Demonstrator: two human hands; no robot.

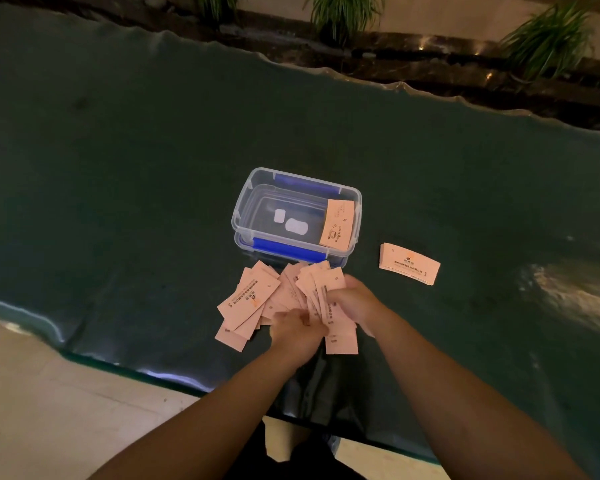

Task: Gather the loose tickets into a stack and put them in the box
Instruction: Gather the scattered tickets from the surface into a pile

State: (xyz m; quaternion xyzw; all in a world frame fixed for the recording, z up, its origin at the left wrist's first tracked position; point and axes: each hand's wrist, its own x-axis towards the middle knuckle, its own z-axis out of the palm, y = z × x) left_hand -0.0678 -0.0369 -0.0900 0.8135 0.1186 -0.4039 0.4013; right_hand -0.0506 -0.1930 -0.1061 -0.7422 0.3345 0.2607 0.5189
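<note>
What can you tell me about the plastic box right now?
The box is clear plastic, rectangular, with blue latch handles on its long sides, lid off, upright on the dark green table cover. Inside: one pink ticket leaning against the right wall and two white labels on the floor. Loose tickets lie just before it.

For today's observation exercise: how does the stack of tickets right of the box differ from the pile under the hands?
The stack is squared up; the pile is fanned out and overlapping. The stack lies untouched; the left hand and right hand are in the pile. Both are pink printed tickets on the green table.
</note>
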